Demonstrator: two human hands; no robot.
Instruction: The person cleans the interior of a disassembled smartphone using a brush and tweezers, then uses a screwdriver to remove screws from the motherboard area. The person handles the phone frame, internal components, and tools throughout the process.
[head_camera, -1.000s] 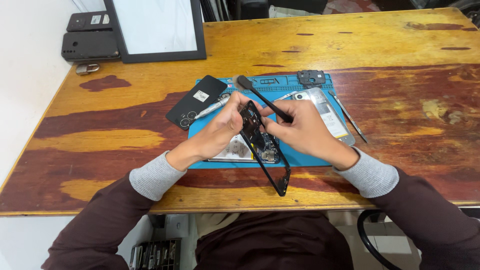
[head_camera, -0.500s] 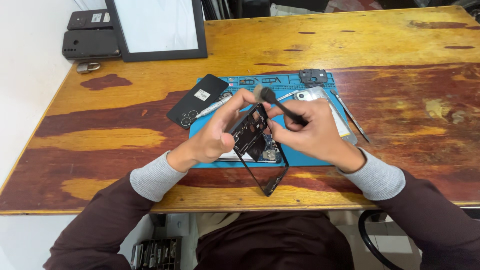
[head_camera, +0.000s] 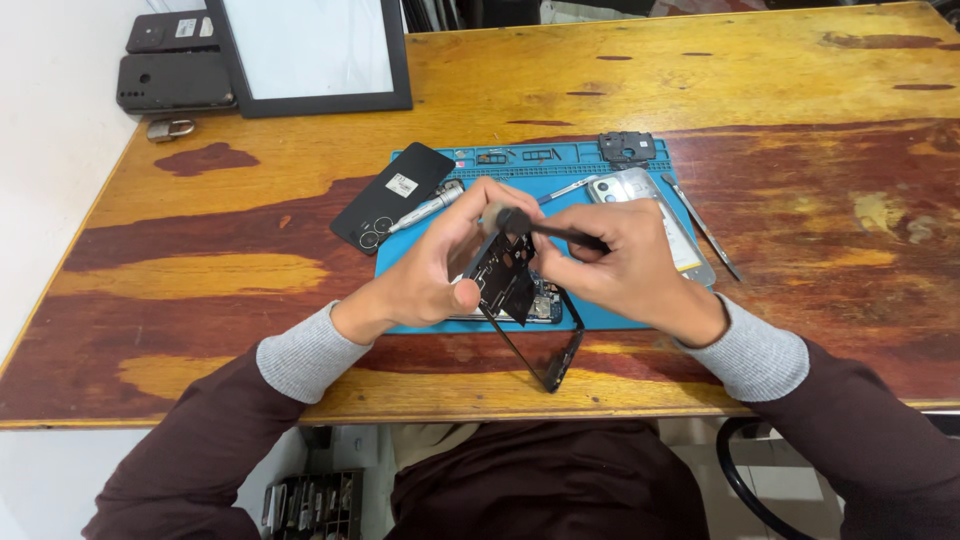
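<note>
My left hand (head_camera: 430, 272) grips an opened black phone body (head_camera: 522, 325) by its upper end and holds it tilted above the blue work mat (head_camera: 520, 185). The phone's lower end points toward the table's near edge. My right hand (head_camera: 628, 265) holds a slim black brush (head_camera: 548, 230). The brush head rests against the top of the phone's exposed inside, between my two hands. A part with a circuit board (head_camera: 548, 308) lies on the mat under the phone, mostly hidden.
On the mat lie a black back cover (head_camera: 393, 195), a silver screwdriver (head_camera: 425, 210), a pale phone shell (head_camera: 650, 215) and a small black part (head_camera: 627, 147). Tweezers (head_camera: 705, 228) lie beside the mat. A framed white panel (head_camera: 315, 50), two dark phones (head_camera: 175, 80) and a padlock (head_camera: 172, 128) sit far left.
My right hand has brought the brush head down from above the mat onto the top of the phone. My left hand has tilted the phone a little more upright.
</note>
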